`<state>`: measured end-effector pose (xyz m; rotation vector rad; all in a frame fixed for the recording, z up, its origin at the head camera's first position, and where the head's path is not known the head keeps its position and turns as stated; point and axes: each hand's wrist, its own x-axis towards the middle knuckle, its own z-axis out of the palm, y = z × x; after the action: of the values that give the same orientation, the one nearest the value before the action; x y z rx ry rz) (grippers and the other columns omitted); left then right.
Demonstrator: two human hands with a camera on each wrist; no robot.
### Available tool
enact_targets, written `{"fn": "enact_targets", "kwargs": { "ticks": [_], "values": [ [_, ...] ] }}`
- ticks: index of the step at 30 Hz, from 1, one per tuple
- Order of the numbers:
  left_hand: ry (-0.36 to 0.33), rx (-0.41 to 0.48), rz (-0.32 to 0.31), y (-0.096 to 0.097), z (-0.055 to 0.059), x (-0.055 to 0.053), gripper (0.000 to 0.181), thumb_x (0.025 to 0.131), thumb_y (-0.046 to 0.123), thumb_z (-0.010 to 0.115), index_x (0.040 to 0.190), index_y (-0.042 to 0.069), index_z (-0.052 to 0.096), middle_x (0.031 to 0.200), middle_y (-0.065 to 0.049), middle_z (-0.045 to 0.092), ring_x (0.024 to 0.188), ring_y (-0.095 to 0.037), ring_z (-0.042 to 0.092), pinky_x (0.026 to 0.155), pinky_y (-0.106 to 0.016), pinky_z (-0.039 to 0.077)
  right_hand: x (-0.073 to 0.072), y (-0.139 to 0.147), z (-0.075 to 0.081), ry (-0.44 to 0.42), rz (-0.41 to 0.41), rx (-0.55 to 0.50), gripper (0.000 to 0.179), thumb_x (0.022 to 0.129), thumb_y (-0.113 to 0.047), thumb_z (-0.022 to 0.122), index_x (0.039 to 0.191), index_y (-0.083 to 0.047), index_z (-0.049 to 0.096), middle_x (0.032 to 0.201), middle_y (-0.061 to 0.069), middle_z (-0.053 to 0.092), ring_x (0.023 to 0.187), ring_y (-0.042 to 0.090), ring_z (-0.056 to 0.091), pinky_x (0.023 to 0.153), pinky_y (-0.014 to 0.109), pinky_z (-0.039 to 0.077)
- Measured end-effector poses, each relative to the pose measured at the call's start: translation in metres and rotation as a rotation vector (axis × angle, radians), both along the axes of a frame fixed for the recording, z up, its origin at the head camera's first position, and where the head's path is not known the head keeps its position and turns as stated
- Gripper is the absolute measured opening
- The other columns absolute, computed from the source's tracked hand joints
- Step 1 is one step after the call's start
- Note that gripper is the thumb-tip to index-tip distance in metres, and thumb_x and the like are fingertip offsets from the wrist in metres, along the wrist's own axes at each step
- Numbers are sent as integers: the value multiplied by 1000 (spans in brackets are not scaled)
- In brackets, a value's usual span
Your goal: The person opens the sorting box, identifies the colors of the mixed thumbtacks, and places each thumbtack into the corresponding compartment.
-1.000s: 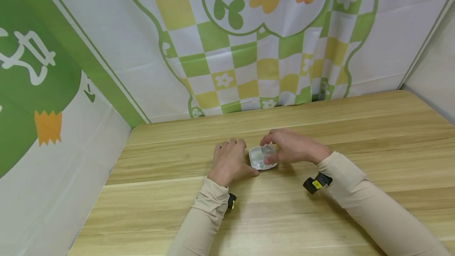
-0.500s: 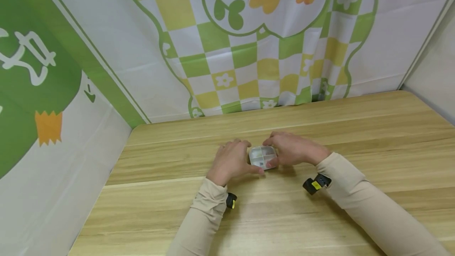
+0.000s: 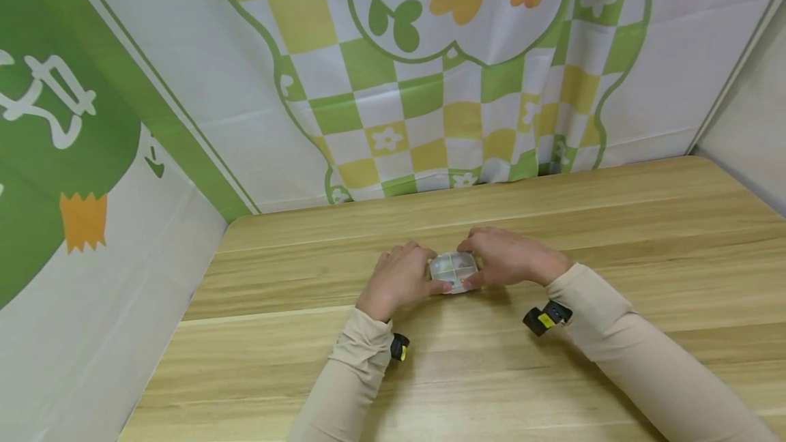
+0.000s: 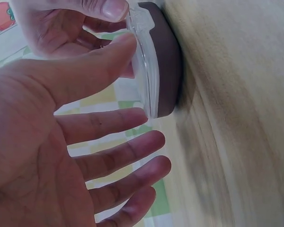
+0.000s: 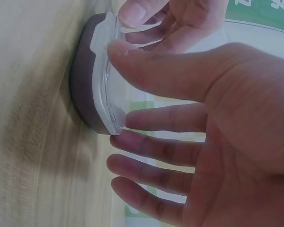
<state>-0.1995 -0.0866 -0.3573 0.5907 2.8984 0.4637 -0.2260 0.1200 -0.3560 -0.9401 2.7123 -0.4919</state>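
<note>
A small pill box [image 3: 453, 269] with a clear lid and four-part divided inside lies on the wooden table; faint coloured bits show through its lid. From the left, my left hand [image 3: 398, 281] holds it, with thumb and index finger at the front and back edges of the lid. My right hand [image 3: 508, 256] holds the right end in the same way. Both wrist views show the dark brown base [image 4: 168, 71] under the clear lid [image 5: 102, 80], which lies down over it. The other fingers of each hand extend past the box, relaxed.
The wooden table [image 3: 295, 360] spreads around both hands. A checked, flowered curtain [image 3: 424, 101] hangs behind its far edge, and a green and white cloth [image 3: 184, 224] borders the left side. Black straps [image 3: 548, 316] sit at the wrists.
My left hand has shifted right, its thumb now at the lid's front edge. The right hand has drawn back slightly to the right end, uncovering more of the lid.
</note>
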Motion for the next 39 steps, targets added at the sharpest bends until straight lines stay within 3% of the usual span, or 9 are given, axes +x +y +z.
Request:
{"fn": "enact_targets", "kwargs": {
  "ticks": [18, 39],
  "values": [
    [24, 23, 25, 2, -2, 1, 53, 85, 38, 83, 126, 6, 70, 116, -8, 68, 96, -24, 60, 84, -44, 45, 2, -4, -1, 49, -12, -5, 43, 82, -19, 85, 117, 2, 70, 103, 9, 65, 89, 20, 58, 79, 40, 51],
    [34, 34, 31, 3, -2, 1, 51, 82, 37, 86, 120, 7, 72, 106, -4, 69, 91, -22, 60, 82, -44, 45, 3, -6, -2, 68, -22, 6, 43, 80, -17, 86, 115, 3, 70, 102, 10, 65, 87, 21, 59, 78, 39, 51]
  ]
}}
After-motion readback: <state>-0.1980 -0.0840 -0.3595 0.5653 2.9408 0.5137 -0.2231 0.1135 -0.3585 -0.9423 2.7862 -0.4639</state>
